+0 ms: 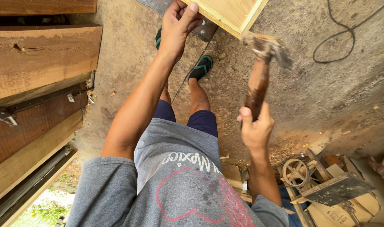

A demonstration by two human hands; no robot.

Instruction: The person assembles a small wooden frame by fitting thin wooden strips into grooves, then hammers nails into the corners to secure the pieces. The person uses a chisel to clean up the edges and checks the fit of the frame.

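My right hand (256, 128) grips the wooden handle of a hammer (263, 63), whose blurred metal head is raised close to the corner of a pale wooden panel (234, 14) at the top of the head view. My left hand (178, 25) rests against the panel's lower edge, thumb up along the wood. Below the panel I see my legs, dark shorts and green-strapped sandals (200, 67) on the ground.
Thick brown wooden planks (36, 59) with metal rails line the left side. A black cable (347, 38) loops over the dirt floor at the top right. Scrap wood, a metal pulley wheel (296, 172) and cardboard pile up at the lower right.
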